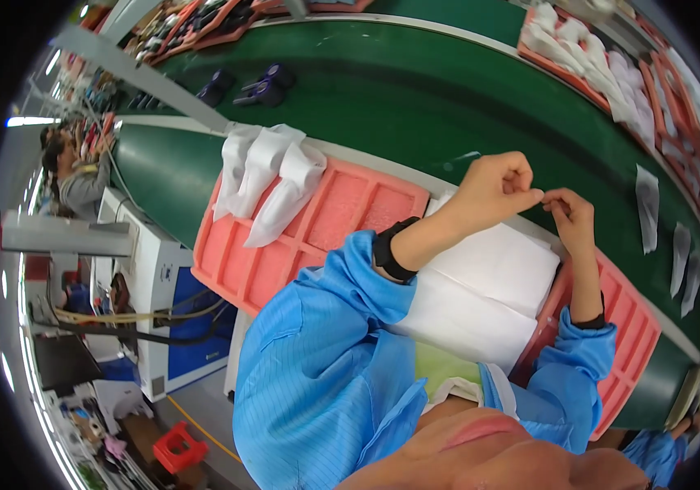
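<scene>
My left hand (497,189) is raised over the near edge of the green conveyor belt, its fingers curled and its thumb stretched toward the other hand. Close beside it, my right hand (572,219) has thumb and forefinger bent together in a pinch. Whatever lies between the fingertips is too small to make out. Below both hands lies a stack of white sheets (481,282), spread across pink trays. White-wrapped items (272,175) rest in the compartments of the left pink tray (342,212). The right pink tray (619,327) shows bare compartments.
The green conveyor belt (415,98) carries dark purple objects (267,86) at the far left and white wrapped strips (647,208) at the right. More filled trays (579,57) stand beyond it. A metal post (150,77) rises at the left; a red stool (179,447) stands on the floor.
</scene>
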A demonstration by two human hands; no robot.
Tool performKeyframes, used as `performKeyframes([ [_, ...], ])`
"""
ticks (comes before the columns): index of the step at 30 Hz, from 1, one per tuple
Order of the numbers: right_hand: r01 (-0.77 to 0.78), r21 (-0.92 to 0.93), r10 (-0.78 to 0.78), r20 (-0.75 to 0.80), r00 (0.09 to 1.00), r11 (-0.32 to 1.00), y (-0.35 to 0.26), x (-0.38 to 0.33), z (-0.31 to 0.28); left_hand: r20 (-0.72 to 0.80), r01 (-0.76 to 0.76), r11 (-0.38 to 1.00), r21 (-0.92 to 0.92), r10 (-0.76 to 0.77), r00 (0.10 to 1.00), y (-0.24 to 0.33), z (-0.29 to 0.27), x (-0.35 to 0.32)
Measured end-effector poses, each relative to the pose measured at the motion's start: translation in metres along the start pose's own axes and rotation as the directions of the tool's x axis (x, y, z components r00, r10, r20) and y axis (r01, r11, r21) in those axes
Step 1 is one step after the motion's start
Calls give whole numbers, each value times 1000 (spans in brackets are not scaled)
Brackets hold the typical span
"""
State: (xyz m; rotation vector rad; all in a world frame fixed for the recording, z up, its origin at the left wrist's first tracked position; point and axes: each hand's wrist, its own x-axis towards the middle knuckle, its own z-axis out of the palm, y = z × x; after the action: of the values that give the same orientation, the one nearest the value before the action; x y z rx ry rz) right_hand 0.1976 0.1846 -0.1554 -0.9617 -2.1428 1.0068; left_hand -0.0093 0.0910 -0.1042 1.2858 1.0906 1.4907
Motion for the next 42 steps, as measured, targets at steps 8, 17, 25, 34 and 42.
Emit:
performKeyframes([
  [8, -31, -13, 31, 6, 999, 999, 5, 1, -3, -1, -52, 998, -23, 52, 999, 8, -1, 0],
  [17, -42, -27, 41, -10, 999, 999, 10, -2, -3, 44, -35, 999, 6, 35, 998, 9, 7, -5],
  [25, 25, 50, -25, -4, 1000, 998, 18, 1, -2, 40, -74, 997, -4, 74, 996, 27, -2, -10],
  [34, -6, 53, 6, -8, 1000, 999, 28, 0, -12, -216, -32, 543, 839, 386, 897, 111, -86, 60],
  [42, 0, -2, 0, -41, 999, 1000, 8, -2, -1, -557, 520, -253, 816, -104, 824, 16, -368, 66],
])
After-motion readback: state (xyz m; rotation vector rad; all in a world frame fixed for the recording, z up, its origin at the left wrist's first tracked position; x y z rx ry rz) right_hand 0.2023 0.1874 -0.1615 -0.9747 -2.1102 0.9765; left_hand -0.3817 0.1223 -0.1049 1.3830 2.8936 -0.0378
